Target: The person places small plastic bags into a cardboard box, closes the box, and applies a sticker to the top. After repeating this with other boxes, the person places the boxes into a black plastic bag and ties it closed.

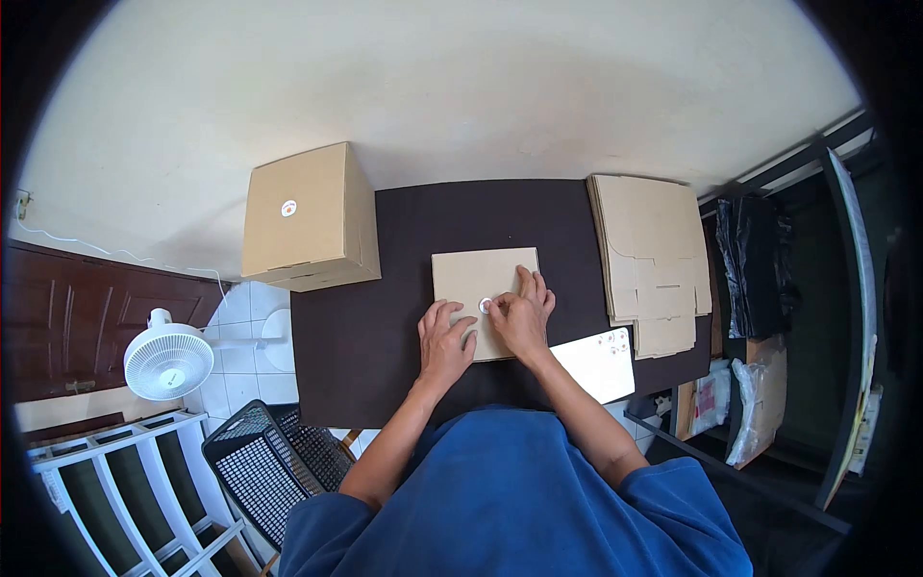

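Observation:
A flat, square brown cardboard box (481,274) lies on the dark table in front of me. My left hand (445,343) rests on its lower left part with the fingers apart, holding nothing. At the middle of the box, thumb and forefinger of my right hand (522,315) pinch the edge of a small round white sticker (485,305); the other fingers rest on the box's right side. Just right of the box lies a white sheet (588,365) with several small round stickers near its top right corner.
A larger closed box (293,216) with a round sticker stands at the table's back left. Flattened cardboard (654,231) is stacked at the right. Left of the table are a white fan (169,361), a black basket (260,471) and a white rack (125,490). Shelving with wrapped items (755,279) stands far right.

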### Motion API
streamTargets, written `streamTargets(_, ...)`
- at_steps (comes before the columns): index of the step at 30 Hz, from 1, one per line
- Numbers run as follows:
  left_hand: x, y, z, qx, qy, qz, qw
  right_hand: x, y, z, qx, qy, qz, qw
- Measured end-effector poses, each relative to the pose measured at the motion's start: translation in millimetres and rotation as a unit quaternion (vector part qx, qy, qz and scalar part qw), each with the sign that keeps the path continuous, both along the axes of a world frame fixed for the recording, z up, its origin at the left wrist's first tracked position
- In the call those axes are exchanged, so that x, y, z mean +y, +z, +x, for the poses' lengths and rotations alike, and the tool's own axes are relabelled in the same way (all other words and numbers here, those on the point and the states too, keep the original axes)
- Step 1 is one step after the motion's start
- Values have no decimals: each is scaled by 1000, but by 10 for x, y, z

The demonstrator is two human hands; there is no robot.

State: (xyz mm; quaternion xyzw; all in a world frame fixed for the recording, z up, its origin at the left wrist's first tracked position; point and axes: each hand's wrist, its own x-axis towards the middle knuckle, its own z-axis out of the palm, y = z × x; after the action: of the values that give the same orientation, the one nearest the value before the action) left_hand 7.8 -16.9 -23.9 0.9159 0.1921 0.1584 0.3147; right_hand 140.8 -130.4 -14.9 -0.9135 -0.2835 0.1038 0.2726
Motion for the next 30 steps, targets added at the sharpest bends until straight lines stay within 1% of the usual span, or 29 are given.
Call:
streamTargets(14,27,49,30,14,-17,18,1000,16,1,4,-43,29,-20,998)
streamTargets(21,66,103,92,51,-68,103,991,20,-32,-3,-72,38,-27,996)
streamTargets(24,68,93,95,77,-85,142,983,16,-43,18,-88,30,-4,996)
streamTargets(26,77,91,96,84,-96,184,975,-5,8,66,-66,5,11,998)
streamTargets(28,111,87,88,89,-114,193,971,-16,23,81,-52,-6,29,998)
streamTargets(30,130,87,95,92,-125,202,967,8,20,46,-62,-5,35,997)
